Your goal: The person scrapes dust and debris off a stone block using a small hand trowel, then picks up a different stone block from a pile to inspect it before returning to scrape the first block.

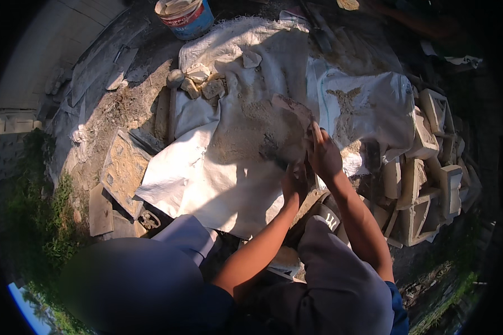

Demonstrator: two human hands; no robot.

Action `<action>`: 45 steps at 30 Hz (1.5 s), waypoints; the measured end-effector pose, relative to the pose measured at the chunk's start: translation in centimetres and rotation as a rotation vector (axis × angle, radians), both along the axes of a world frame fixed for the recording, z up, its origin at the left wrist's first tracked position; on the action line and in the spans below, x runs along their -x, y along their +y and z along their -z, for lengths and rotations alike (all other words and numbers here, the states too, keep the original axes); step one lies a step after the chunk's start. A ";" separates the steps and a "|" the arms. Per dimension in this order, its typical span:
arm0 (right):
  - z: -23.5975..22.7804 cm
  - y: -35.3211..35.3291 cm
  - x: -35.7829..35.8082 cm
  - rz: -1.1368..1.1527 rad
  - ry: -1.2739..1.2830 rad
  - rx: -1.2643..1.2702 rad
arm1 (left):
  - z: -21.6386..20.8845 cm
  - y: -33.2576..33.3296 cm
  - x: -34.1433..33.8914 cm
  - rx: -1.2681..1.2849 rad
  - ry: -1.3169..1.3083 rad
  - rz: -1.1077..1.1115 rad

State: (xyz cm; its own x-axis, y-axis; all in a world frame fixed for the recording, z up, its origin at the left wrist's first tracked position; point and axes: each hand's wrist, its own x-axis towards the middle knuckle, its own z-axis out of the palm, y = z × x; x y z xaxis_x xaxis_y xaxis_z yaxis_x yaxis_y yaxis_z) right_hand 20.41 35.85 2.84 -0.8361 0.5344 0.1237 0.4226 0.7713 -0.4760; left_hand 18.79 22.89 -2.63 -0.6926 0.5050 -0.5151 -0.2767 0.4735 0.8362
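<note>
Outdoors, on dusty ground (123,106) in hard sunlight, white sacks (207,167) are spread out before me with a heap of sandy powder on them. At twelve o'clock, past the far edge of the sacks, stands a blue and red bucket (185,17). Pale broken lumps (204,84) lie just short of it at eleven o'clock. At three o'clock a stack of cast blocks (425,184) crowds in close, so there is little room on that side. At nine o'clock a flat patterned slab (123,167) lies just beside the sack's edge, with green weeds (39,212) beyond it. Most of the open room is on the sack cloth itself, toward ten o'clock.

Both my forearms reach up from my knees toward the middle. My left hand (294,184) is under the lower edge of a thin dusty plate (288,131) that I hold tilted up over the heap; its fingers are hidden in shadow, so I cannot tell how they sit. My right hand (324,153) is on the plate's right edge, fingers (317,133) together and pressed flat against it. My grey trousers (341,279) fill the foreground at six o'clock.
</note>
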 end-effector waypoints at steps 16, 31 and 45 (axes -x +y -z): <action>3.5 6.4 -15.6 0.569 -0.190 0.094 | 2.5 10.8 0.3 0.288 0.699 -0.031; 4.4 7.8 -16.8 0.479 0.144 0.162 | 0.7 11.1 4.5 0.179 0.215 -0.026; 10.1 17.5 -10.1 0.352 0.029 0.118 | 5.4 14.7 10.9 0.050 -0.115 -0.248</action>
State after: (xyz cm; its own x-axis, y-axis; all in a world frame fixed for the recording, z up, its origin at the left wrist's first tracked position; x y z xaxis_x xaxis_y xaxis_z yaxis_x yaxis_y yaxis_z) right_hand 30.47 53.31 -7.22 -0.5957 0.8005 0.0654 0.6371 0.5205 -0.5685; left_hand 7.86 37.62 -8.02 -0.7275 0.2992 -0.6174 -0.4809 0.4195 0.7699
